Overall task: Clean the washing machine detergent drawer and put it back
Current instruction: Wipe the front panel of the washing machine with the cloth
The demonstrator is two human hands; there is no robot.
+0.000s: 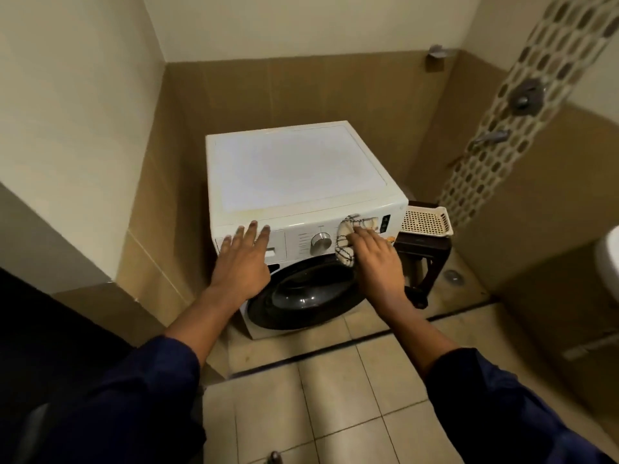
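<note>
Washing machine: You stand over the white washing machine [294, 169], which sits on the tiled floor in a corner.
Detergent drawer: The detergent drawer [277, 241] is at the top left of the machine's front. It looks pushed all the way in, but the view is blurry there.
Your left hand: Your left hand [243, 259] is wide, with fingers spread flat on the drawer's front.
Your right hand: Your right hand [375, 259] lies with straight fingers on a patterned cloth [345, 244] and presses it to the front panel.
Cloth: It sits just right of the silver knob [321, 243] and hangs down to the top of the round dark door [308, 296].
Beside the machine: A cream plastic basket [425, 222] rests on a dark stool [423, 254] just to the machine's right.
</note>
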